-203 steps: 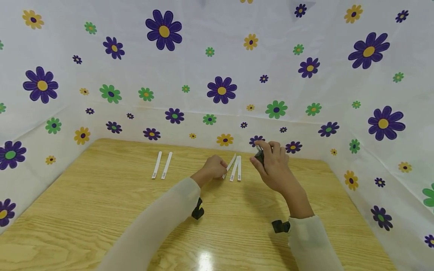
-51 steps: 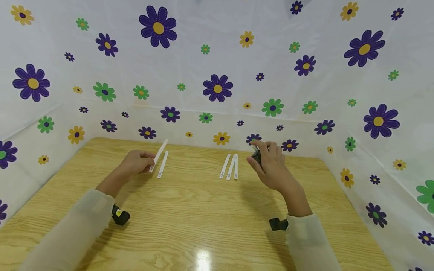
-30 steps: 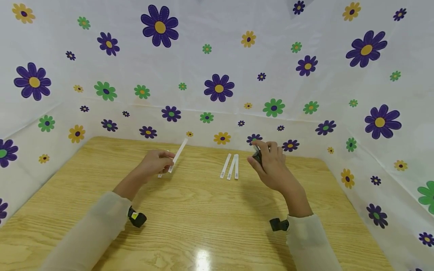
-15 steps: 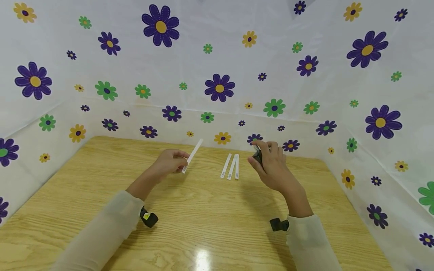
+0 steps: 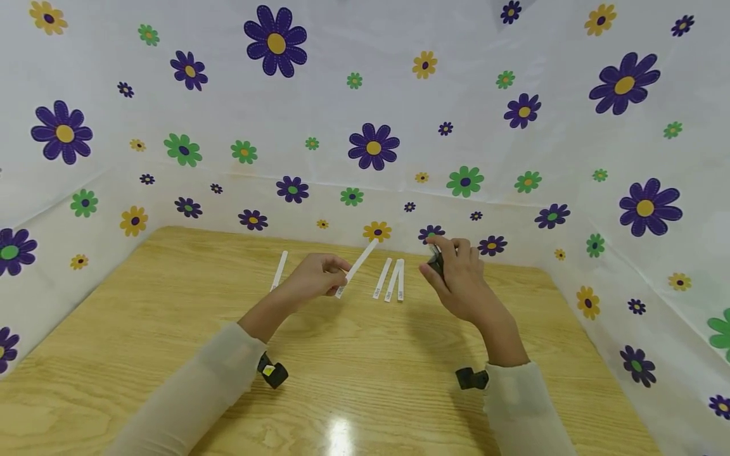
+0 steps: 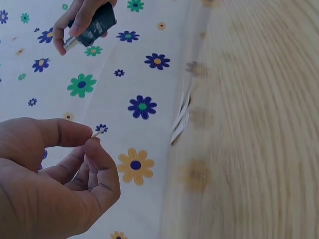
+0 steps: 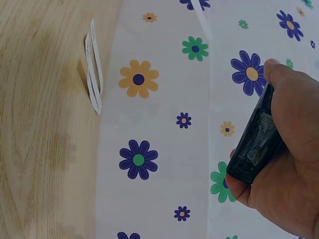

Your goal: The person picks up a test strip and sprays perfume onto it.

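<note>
Between thumb and index finger my left hand (image 5: 312, 278) pinches a white paper strip (image 5: 362, 261) near its lower end, the strip slanting up to the right above the table. In the left wrist view the same hand (image 6: 60, 174) shows the strip (image 6: 98, 133) almost end-on. Three strips lie just right of it, two of them (image 5: 392, 282) meeting at the top; these two also show in the right wrist view as strips (image 7: 93, 74). My right hand (image 5: 461, 278) grips a small dark bottle (image 7: 254, 144) with a glassy top, raised above the table.
One more strip (image 5: 279, 269) lies at the left, its lower end behind my left forearm. The wooden table (image 5: 353, 367) meets a white cloth (image 5: 319, 101) with printed flowers at the back and sides.
My left hand has picked up the far-left strip and carried it rightward, close to the three lying strips. The right hand keeps its grip on the bottle in about the same place.
</note>
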`<action>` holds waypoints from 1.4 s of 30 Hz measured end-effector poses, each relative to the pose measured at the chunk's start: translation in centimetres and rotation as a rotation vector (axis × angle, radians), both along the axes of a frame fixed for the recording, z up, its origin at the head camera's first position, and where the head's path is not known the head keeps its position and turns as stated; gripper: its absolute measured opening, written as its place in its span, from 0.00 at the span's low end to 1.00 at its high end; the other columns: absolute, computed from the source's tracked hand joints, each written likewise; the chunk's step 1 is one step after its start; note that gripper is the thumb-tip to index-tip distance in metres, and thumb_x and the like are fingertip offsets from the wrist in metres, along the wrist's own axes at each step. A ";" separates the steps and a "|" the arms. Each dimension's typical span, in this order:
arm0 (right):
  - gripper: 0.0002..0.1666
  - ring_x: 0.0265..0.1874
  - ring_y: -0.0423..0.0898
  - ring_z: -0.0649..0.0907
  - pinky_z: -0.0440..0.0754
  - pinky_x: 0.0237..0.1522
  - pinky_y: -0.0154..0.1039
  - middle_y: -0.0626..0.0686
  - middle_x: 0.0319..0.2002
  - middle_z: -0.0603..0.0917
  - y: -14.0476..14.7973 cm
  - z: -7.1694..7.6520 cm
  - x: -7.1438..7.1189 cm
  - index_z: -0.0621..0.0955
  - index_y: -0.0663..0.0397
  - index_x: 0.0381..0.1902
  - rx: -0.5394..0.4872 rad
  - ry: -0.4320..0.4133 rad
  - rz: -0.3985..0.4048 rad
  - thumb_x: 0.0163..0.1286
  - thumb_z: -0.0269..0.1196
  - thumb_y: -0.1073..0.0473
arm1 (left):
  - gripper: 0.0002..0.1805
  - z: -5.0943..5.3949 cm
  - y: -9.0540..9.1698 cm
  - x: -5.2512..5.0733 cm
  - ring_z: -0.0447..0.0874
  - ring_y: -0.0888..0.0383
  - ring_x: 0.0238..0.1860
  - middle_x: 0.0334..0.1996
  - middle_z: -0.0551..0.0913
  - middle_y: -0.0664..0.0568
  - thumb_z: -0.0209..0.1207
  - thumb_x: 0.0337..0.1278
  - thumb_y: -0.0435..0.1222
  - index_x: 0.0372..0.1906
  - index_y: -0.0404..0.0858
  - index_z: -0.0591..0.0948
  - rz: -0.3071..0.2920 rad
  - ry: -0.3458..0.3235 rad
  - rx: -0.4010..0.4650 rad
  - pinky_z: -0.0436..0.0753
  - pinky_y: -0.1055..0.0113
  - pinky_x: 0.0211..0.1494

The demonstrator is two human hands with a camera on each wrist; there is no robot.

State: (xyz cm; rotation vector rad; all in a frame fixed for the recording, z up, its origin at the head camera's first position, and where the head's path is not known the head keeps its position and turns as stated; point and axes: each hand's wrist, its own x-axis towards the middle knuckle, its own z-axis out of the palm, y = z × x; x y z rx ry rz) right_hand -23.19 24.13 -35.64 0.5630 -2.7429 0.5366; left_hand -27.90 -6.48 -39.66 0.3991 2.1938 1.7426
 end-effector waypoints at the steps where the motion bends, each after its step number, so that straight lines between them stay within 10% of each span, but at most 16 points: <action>1: 0.31 0.59 0.69 0.64 0.62 0.57 0.69 0.73 0.63 0.62 0.0 0.0 0.0 0.58 0.46 0.74 0.001 0.001 -0.002 0.81 0.54 0.46 | 0.15 0.0 0.3 0.1 0.74 0.55 0.31 0.35 0.81 0.47 0.59 0.68 0.28 0.57 0.32 0.80 -0.008 0.005 0.002 0.81 0.54 0.47; 42: 0.32 0.55 0.68 0.66 0.66 0.51 0.67 0.71 0.62 0.62 -0.8 -0.1 0.2 0.59 0.46 0.75 0.012 0.023 0.026 0.81 0.55 0.47 | 0.15 1.1 3.0 3.1 0.76 0.56 0.31 0.39 0.81 0.47 0.60 0.70 0.29 0.58 0.33 0.81 -0.102 -0.019 0.069 0.82 0.60 0.44</action>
